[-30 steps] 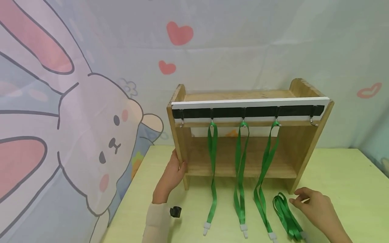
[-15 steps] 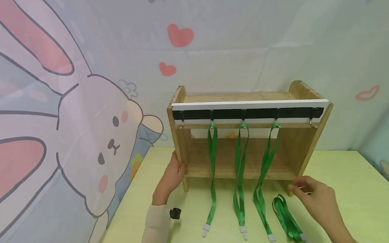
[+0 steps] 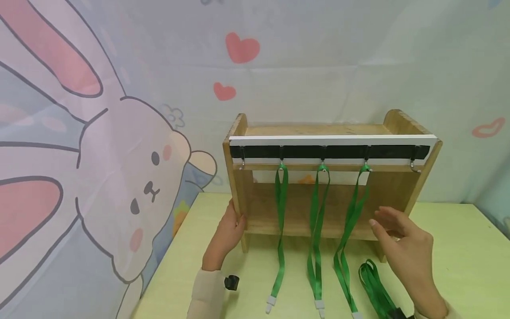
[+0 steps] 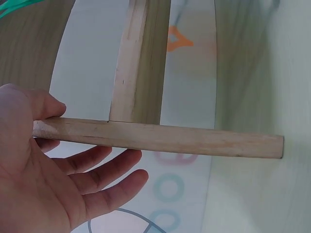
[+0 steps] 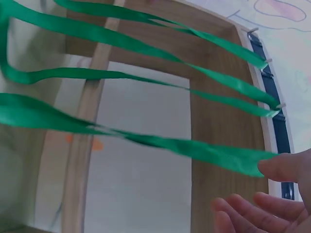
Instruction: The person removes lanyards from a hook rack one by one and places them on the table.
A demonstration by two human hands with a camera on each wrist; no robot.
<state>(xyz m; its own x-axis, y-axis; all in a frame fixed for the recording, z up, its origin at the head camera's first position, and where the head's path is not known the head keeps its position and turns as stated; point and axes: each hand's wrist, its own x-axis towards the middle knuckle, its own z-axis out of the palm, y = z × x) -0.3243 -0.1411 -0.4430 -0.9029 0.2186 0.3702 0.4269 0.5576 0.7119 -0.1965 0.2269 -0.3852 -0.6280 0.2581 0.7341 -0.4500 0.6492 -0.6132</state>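
The left hand (image 3: 225, 232) gripped the near edge of the left side panel (image 3: 232, 177) of a wooden rack (image 3: 394, 190), its thumb on one face of the wood and its fingers on the other. The rack stood on the bench (image 3: 458, 248), stretching from the left hand across to the space behind the right hand (image 3: 406, 243). That hand was raised before the rack's right end and held nothing, its fingers loosely bent and its thumb apart from them.

Three green lanyards hung between the hands. The first lanyard (image 3: 280, 195) was nearest the left hand, the middle lanyard (image 3: 313, 208) came next, and the third lanyard (image 3: 350, 217) hung just left of the right thumb, with a gap between them in the head view. Their loops hung above the level of both hands on hooks (image 3: 414, 167) along a black strip (image 3: 303, 152), which ran across a white board (image 3: 338, 140). Their lower ends, with pale clips (image 3: 271, 301), reached down nearer the person than either hand.

A folded lanyard (image 3: 373, 285) lay on the bench below the right hand and slightly to its left. Beyond both hands, behind the rack, was a cloth with printed hearts (image 3: 242, 48); a large printed rabbit (image 3: 115, 173) filled its part left of the left hand.
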